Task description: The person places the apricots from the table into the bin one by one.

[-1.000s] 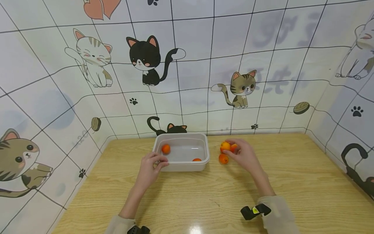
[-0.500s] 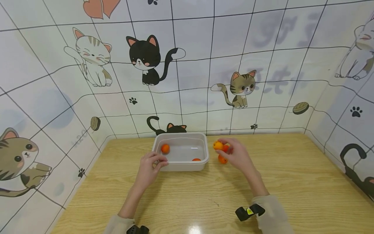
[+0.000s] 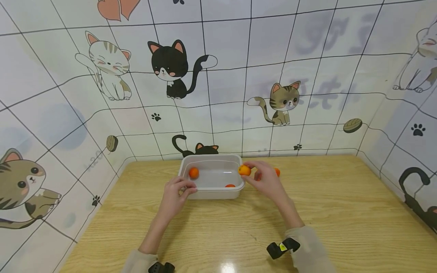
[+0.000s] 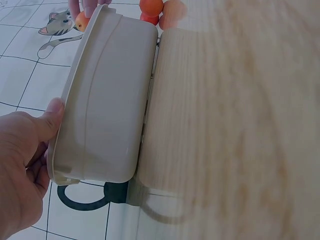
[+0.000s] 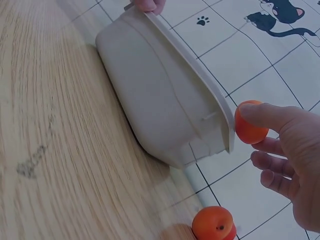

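Note:
A light grey plastic container sits near the back of the table. My left hand pinches its front rim near the left corner, with the thumb against the rim. A small round orange fruit is between the thumb and fingers of my right hand, raised at the container's right rim. Inside the container lie one orange fruit at the left and another fruit partly hidden by the front wall. More orange fruit rests on the table to the right, mostly behind my right hand in the head view.
The wooden table reaches back to a wall with grid lines and cartoon cats. That wall stands close behind the container. Side walls rise at left and right. A black strap circles the right sleeve.
My right hand has moved left from the fruit group to the container's right rim, carrying one orange fruit. The left hand and the container have stayed in place.

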Motion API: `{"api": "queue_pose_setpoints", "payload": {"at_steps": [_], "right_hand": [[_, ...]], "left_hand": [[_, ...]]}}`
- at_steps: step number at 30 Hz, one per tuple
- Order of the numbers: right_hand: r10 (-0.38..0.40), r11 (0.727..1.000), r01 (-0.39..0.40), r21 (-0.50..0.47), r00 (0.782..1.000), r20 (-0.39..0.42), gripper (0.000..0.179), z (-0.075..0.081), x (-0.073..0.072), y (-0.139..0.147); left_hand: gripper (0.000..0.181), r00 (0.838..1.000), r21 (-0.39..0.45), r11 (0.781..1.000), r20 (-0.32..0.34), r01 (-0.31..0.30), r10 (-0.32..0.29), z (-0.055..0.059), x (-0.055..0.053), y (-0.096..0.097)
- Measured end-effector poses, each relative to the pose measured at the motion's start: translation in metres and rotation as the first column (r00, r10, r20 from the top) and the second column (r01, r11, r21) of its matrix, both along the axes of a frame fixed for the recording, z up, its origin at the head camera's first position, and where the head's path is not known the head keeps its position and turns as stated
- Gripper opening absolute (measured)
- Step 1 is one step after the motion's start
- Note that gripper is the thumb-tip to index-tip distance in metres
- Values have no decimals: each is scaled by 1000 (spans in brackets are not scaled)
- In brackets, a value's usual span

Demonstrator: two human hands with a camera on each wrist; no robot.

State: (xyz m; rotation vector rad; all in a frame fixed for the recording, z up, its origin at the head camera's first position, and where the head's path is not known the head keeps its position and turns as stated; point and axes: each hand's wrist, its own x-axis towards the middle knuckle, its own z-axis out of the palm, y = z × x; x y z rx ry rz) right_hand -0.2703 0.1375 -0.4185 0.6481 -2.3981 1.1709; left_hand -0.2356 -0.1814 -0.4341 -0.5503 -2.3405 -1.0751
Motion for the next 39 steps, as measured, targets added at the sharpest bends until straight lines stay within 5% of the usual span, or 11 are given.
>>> {"api": "queue_pose_setpoints", "payload": {"at_steps": [17, 39], "right_hand": [[36, 999, -36, 20, 999, 0, 38, 5, 1, -23], [21, 998, -22, 56, 1000, 15, 42, 3, 3, -16]], "left_hand": [[10, 1000, -3, 1000, -3, -5, 5, -2, -1, 0], [9, 999, -6, 1000, 36, -17, 18, 1, 1, 2]]}}
